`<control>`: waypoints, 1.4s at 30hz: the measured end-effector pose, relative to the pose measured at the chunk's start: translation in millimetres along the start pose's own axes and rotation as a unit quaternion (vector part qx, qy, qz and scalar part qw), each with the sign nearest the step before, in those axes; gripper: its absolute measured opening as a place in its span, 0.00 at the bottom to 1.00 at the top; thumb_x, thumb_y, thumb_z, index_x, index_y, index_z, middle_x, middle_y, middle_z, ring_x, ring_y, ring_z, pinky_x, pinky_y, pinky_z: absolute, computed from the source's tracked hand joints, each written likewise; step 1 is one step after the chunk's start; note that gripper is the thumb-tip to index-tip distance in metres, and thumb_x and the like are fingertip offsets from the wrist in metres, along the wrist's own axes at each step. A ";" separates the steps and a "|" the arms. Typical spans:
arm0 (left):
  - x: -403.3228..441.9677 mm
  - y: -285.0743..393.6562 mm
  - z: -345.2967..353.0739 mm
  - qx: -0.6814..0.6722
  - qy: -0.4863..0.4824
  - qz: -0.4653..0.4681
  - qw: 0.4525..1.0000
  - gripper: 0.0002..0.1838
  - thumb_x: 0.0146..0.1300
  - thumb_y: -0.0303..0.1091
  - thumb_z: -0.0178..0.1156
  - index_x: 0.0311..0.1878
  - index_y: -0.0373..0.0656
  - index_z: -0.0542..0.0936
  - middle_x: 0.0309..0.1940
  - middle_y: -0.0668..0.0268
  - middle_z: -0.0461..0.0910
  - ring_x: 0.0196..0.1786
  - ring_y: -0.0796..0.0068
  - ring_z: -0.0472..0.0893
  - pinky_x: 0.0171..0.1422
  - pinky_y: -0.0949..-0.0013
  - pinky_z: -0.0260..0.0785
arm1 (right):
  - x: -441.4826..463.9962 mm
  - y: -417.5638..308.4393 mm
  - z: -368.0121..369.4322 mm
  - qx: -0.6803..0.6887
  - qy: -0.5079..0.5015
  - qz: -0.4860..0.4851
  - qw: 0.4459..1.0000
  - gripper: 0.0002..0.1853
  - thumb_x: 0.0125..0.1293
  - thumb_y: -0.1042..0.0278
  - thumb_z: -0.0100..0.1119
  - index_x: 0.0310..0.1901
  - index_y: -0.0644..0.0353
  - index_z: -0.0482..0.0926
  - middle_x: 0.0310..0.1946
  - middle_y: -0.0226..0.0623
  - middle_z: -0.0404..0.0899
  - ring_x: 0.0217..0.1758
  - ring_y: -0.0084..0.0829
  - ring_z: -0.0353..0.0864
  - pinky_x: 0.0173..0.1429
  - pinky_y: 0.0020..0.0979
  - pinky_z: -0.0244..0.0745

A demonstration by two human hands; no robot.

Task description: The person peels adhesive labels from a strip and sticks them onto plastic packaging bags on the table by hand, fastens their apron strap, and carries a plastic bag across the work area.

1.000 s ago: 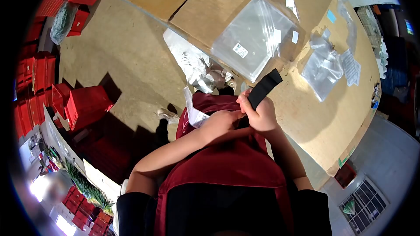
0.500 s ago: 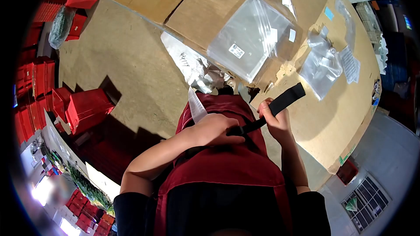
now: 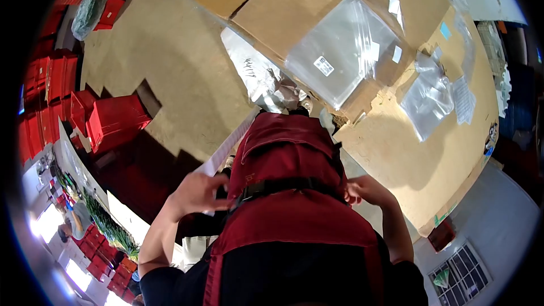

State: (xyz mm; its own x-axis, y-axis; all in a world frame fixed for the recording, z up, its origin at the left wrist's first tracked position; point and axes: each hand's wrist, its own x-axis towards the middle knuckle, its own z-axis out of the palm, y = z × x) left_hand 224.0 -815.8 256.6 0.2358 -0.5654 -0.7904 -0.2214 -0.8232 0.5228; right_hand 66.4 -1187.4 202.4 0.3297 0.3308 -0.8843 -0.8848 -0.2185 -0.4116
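A black belt with a buckle near its left end lies across the dark red apron on my body. At the left side of my waist, my left hand is bent, its thumb and forefinger apart by the belt's edge. A long white paper strip slants up from behind this hand and seems held in it; the grip itself is partly hidden. My right hand is at the right side of the apron, fingers curled in near the belt's end. What they hold, if anything, cannot be made out.
Ahead stands a cardboard-covered table bearing clear plastic bags and crumpled plastic. A white sack lies by its edge. Red crates stand at left. Another person is in the left background.
The black strap's loose end, raised in my right hand before, no longer shows. My hands have moved apart to both sides of my waist. More of the paper strip is visible.
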 end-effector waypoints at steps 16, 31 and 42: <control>-44.8 -36.1 109.1 -0.053 0.092 0.013 0.994 0.07 0.47 0.34 0.56 0.30 0.44 0.73 0.17 0.59 0.74 0.25 0.54 0.76 0.29 0.58 0.67 | -6.4 215.9 21.0 0.127 -0.188 0.112 0.967 0.16 0.56 0.70 0.57 0.46 0.65 0.75 0.40 0.28 0.78 0.43 0.18 0.73 0.47 0.24 0.67; 41.4 -32.5 50.9 -0.002 0.207 0.139 0.968 0.08 0.50 0.33 0.54 0.23 0.41 0.68 0.16 0.56 0.70 0.24 0.53 0.73 0.28 0.55 0.64 | 27.8 222.9 22.2 0.265 -0.086 0.050 0.959 0.10 0.52 0.72 0.58 0.37 0.65 0.79 0.33 0.29 0.81 0.35 0.19 0.77 0.40 0.22 0.70; 56.7 -25.9 46.8 -0.101 0.145 0.168 0.970 0.08 0.55 0.34 0.51 0.26 0.39 0.71 0.20 0.53 0.71 0.27 0.52 0.73 0.31 0.56 0.63 | -73.5 -169.0 27.8 -0.294 -0.030 -0.568 0.768 0.19 0.47 0.55 0.65 0.36 0.60 0.77 0.27 0.34 0.74 0.31 0.31 0.75 0.36 0.26 0.69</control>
State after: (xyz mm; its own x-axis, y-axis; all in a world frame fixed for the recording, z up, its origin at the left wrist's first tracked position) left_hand 198.8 -824.2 183.2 0.4447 -0.7702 -0.4573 -0.1487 -0.5669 0.8103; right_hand 182.5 -1149.2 343.1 0.7477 0.6524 0.1242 0.2700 -0.1277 -0.9544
